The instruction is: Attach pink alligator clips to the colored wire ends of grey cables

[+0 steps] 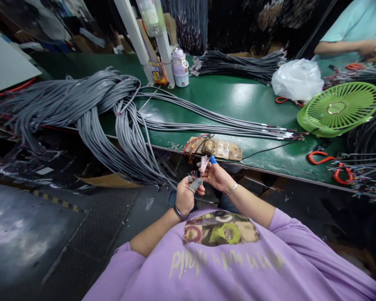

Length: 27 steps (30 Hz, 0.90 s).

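Note:
My left hand (186,193) is closed around the end of a grey cable, with a fan of thin coloured wires (193,173) sticking up from my grip; a grey cot covers one fingertip. My right hand (215,174) pinches at those wire ends, wearing a pink cot and a blue cot on its fingertips. Both hands hover in front of the green table's near edge (269,169), just below a brown taped block (217,148). The held cable runs back into a big bundle of grey cables (113,113) draped over the table edge.
A row of stripped grey cables (238,127) lies across the table. A green fan (340,108), a white plastic bag (297,79), red-handled cutters (327,161), a small bottle (180,67) and dark cable bundles (241,65) stand farther back. Another person's arm (347,46) works at far right.

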Each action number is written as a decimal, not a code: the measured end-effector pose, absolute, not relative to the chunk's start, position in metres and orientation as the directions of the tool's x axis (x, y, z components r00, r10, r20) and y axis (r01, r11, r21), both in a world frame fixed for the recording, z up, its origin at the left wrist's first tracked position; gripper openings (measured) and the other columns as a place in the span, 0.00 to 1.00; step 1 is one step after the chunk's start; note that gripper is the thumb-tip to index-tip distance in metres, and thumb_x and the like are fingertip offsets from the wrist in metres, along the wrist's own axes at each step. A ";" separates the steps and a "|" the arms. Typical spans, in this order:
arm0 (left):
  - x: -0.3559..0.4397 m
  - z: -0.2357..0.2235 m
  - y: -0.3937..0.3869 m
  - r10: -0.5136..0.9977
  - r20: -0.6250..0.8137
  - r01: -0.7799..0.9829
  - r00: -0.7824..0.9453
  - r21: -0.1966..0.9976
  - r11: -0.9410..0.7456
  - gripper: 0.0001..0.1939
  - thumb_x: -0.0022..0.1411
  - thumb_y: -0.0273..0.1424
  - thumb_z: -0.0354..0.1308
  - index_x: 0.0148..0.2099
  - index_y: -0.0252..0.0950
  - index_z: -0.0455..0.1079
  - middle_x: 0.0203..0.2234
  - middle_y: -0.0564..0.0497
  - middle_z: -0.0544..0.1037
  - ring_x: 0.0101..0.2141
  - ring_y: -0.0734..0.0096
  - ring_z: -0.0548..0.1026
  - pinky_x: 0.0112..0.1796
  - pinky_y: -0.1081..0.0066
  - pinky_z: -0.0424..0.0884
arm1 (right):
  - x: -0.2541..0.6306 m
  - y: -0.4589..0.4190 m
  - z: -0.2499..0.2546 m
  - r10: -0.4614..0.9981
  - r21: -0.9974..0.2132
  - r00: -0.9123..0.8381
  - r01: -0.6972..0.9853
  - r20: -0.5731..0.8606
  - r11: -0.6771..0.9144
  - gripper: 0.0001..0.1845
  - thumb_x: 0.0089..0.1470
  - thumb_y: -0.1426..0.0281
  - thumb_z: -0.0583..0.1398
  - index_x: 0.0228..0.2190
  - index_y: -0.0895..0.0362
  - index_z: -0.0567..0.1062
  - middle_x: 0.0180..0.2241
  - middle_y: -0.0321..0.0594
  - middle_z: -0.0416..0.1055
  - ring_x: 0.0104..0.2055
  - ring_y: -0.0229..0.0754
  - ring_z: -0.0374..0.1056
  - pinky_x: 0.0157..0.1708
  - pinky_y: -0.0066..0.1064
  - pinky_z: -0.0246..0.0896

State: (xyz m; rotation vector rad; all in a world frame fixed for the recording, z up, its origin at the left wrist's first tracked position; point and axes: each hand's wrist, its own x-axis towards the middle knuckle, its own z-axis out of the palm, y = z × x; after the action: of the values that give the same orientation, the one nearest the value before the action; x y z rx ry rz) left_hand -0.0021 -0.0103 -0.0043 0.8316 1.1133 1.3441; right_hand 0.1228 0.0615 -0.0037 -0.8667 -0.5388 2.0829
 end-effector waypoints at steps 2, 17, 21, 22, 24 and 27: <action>-0.004 -0.006 -0.014 0.985 -0.126 -0.303 -0.114 0.949 0.086 0.13 0.53 0.39 0.63 0.29 0.34 0.68 0.17 0.54 0.74 0.17 0.77 0.70 0.20 0.76 0.68 | 0.128 0.056 -0.003 0.778 -0.641 -0.489 -0.460 -0.394 -0.614 0.26 0.51 0.45 0.57 0.28 0.58 0.72 0.24 0.37 0.70 0.24 0.34 0.65 0.27 0.27 0.64; -0.013 -0.013 -0.018 0.986 -0.146 -0.126 0.080 0.980 0.156 0.15 0.54 0.41 0.63 0.30 0.33 0.70 0.18 0.52 0.75 0.18 0.75 0.72 0.23 0.75 0.71 | 0.133 0.034 0.002 0.861 -0.946 -0.465 -0.128 -0.208 -0.297 0.17 0.37 0.60 0.70 0.24 0.60 0.76 0.22 0.34 0.71 0.23 0.32 0.61 0.25 0.24 0.56; -0.012 -0.015 -0.018 0.992 -0.121 -0.213 -0.017 0.970 0.115 0.14 0.54 0.40 0.63 0.30 0.34 0.70 0.18 0.54 0.75 0.18 0.75 0.71 0.23 0.74 0.71 | 0.130 0.031 -0.002 0.875 -0.893 -0.397 -0.231 -0.276 -0.386 0.16 0.37 0.62 0.70 0.22 0.59 0.73 0.21 0.33 0.69 0.23 0.32 0.61 0.25 0.25 0.57; -0.011 -0.016 -0.018 0.992 -0.119 -0.237 -0.041 0.966 0.106 0.13 0.54 0.40 0.63 0.30 0.34 0.70 0.18 0.54 0.75 0.18 0.76 0.71 0.23 0.74 0.71 | 0.130 0.032 -0.004 0.871 -0.866 -0.386 -0.270 -0.303 -0.421 0.16 0.36 0.63 0.70 0.22 0.59 0.72 0.20 0.32 0.67 0.22 0.31 0.60 0.24 0.25 0.58; -0.010 -0.015 -0.018 0.990 -0.117 -0.272 -0.077 0.958 0.092 0.13 0.53 0.40 0.63 0.29 0.34 0.69 0.18 0.55 0.74 0.17 0.76 0.71 0.22 0.74 0.70 | 0.130 0.035 -0.007 0.853 -0.793 -0.378 -0.360 -0.359 -0.492 0.16 0.37 0.63 0.70 0.22 0.58 0.71 0.19 0.31 0.65 0.20 0.30 0.58 0.24 0.25 0.59; -0.009 -0.011 -0.016 0.988 -0.100 -0.315 -0.115 0.947 0.059 0.13 0.53 0.39 0.63 0.29 0.34 0.69 0.18 0.54 0.74 0.18 0.76 0.71 0.21 0.75 0.70 | 0.133 0.046 -0.009 0.801 -0.664 -0.406 -0.453 -0.440 -0.594 0.17 0.43 0.58 0.67 0.25 0.58 0.72 0.21 0.33 0.68 0.21 0.31 0.60 0.25 0.26 0.63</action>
State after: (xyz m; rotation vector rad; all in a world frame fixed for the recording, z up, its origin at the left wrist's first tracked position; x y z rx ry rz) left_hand -0.0088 -0.0159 -0.0106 0.8515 1.0988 1.3753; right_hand 0.1327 0.0464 -0.0087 -0.9723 -0.5785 2.0520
